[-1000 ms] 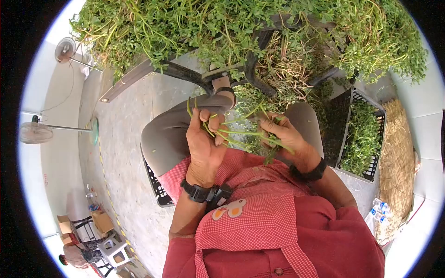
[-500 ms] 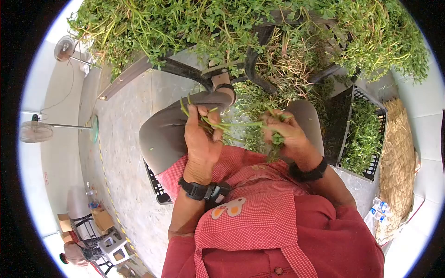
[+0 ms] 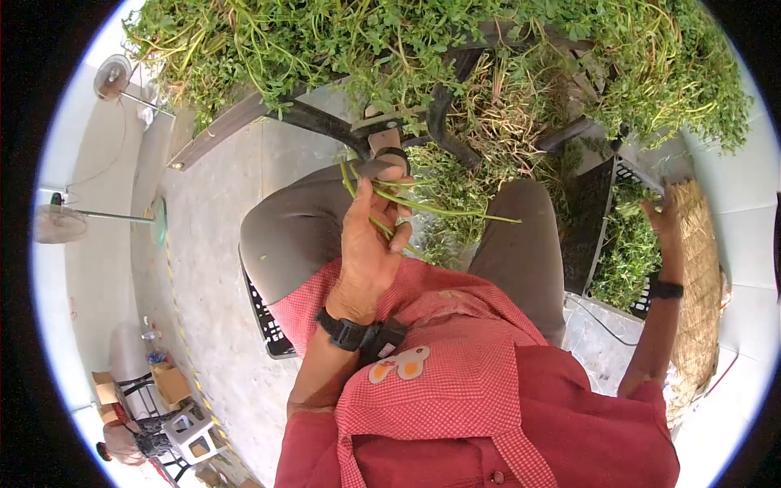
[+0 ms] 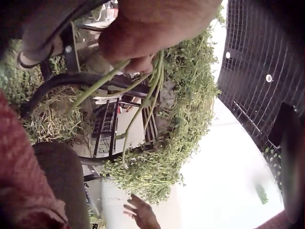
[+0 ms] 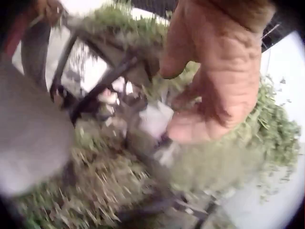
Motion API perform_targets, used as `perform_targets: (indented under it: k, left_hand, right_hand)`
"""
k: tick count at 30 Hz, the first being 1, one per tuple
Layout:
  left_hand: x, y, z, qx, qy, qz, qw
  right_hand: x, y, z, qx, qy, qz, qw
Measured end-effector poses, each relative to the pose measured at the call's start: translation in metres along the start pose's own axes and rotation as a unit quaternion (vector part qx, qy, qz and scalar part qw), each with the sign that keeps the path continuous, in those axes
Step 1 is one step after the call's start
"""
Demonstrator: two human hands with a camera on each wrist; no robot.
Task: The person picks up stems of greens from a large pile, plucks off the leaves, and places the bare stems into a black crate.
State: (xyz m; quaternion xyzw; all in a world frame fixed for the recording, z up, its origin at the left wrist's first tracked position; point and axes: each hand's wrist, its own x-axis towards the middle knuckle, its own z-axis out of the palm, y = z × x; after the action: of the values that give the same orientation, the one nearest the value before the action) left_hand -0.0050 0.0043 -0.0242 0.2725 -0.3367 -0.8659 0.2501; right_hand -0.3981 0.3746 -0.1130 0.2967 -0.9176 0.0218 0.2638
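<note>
Stems (image 3: pixel 443 211) jut from both sides of the left hand's grip (image 3: pixel 370 252).

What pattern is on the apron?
A fine red-and-white check covers the apron, clearest in the head view.

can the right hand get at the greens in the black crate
Probably yes: the right hand is close to the greens, fingers spread, and nothing seems to block the top of the black crate.

Greens (image 3: pixel 325 49) lie on the table (image 3: pixel 213 140) ahead, stalks (image 3: pixel 506 106) beneath, a crate (image 3: pixel 601 236) right of the knees (image 3: pixel 525 224).
</note>
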Motion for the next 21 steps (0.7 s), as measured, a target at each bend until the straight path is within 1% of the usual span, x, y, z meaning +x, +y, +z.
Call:
perform_targets:
  k: [1,2,3,4,5,6,8,10,11,13,14,16,17,19,20,21]
  left_hand:
    - [-0.001,-0.001,0.001,0.001,0.001,0.0,1.0]
    - [-0.002,-0.002,0.004,0.008,0.001,0.002,1.0]
    - [-0.001,-0.002,0.007,0.017,0.0,0.003,1.0]
    - [-0.002,-0.003,0.009,0.022,-0.001,0.002,1.0]
    - [-0.003,-0.003,0.011,0.039,-0.012,0.009,0.999]
    - [-0.004,-0.003,0.013,0.055,-0.023,0.017,0.998]
    - [-0.006,-0.002,0.016,0.075,-0.023,0.019,0.997]
    - [-0.01,0.0,0.019,0.091,-0.021,0.024,0.995]
    - [-0.012,0.002,0.021,0.113,-0.024,0.036,0.993]
    - [-0.014,0.001,0.022,0.133,-0.025,0.045,0.99]
    - [-0.013,0.0,0.023,0.139,-0.019,0.046,0.989]
    - [-0.012,-0.001,0.023,0.145,-0.013,0.044,0.988]
    - [-0.012,-0.002,0.022,0.142,-0.015,0.04,0.989]
    - [-0.011,-0.001,0.016,0.14,-0.017,0.036,0.989]
    - [-0.009,-0.002,0.008,0.099,-0.014,0.031,0.995]
    - [-0.007,-0.001,0.003,0.056,-0.01,0.027,0.998]
  right_hand:
    - [0.005,-0.023,-0.018,0.269,-0.145,0.096,0.947]
    - [0.009,-0.053,-0.037,0.511,-0.275,0.183,0.794]
    - [0.01,-0.102,-0.064,0.635,-0.259,0.16,0.71]
    - [0.01,-0.158,-0.094,0.744,-0.235,0.135,0.611]
    - [0.015,-0.201,-0.123,0.654,-0.239,0.053,0.716]
    - [0.017,-0.231,-0.128,0.636,-0.188,-0.078,0.745]
    - [0.02,-0.28,-0.145,0.69,-0.25,-0.113,0.67]
    - [0.023,-0.306,-0.15,0.683,-0.281,-0.155,0.656]
    - [0.024,-0.315,-0.151,0.682,-0.281,-0.157,0.657]
    - [0.02,-0.328,-0.151,0.721,-0.295,-0.139,0.612]
    - [0.017,-0.335,-0.151,0.719,-0.297,-0.137,0.614]
    - [0.011,-0.345,-0.147,0.777,-0.313,-0.035,0.544]
    - [0.009,-0.346,-0.143,0.777,-0.315,-0.032,0.545]
    - [0.009,-0.346,-0.135,0.763,-0.29,-0.074,0.573]
    - [0.011,-0.342,-0.135,0.763,-0.29,-0.073,0.572]
    - [0.014,-0.334,-0.136,0.776,-0.281,-0.039,0.563]
